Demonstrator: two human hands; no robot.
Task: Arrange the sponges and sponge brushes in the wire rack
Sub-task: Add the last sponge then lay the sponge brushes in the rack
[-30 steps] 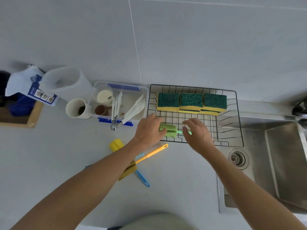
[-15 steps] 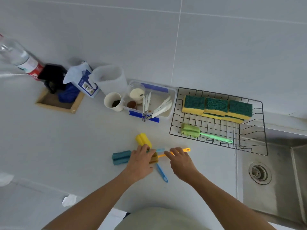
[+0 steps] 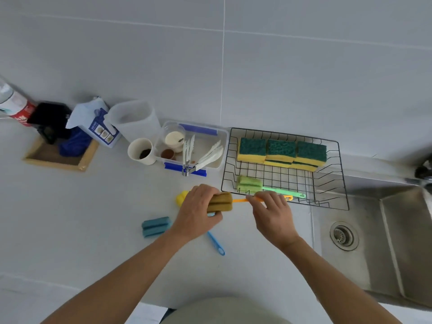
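The black wire rack (image 3: 341, 174) stands beside the sink, with green-and-yellow sponges (image 3: 281, 153) lined along its back and a green sponge brush (image 3: 249, 184) lying along its front. My left hand (image 3: 198, 210) grips the brownish sponge head of an orange-handled sponge brush (image 3: 220, 202), lifted just left of the rack. My right hand (image 3: 272, 212) pinches its orange handle. A blue sponge brush (image 3: 155, 226) lies on the counter, partly under my left forearm. A yellow sponge brush (image 3: 181, 198) peeks out behind my left hand.
A clear plastic box (image 3: 222, 146) with white utensils, a paper cup (image 3: 141, 151), a translucent jug (image 3: 132, 120) and a wooden tray (image 3: 84, 162) line the wall to the left. The steel sink (image 3: 397, 242) with its drain (image 3: 344, 235) lies to the right.
Both hands left the green brush lying in the rack, came back to the counter, and took up the orange-handled brush, which is now raised toward the rack's front left corner.
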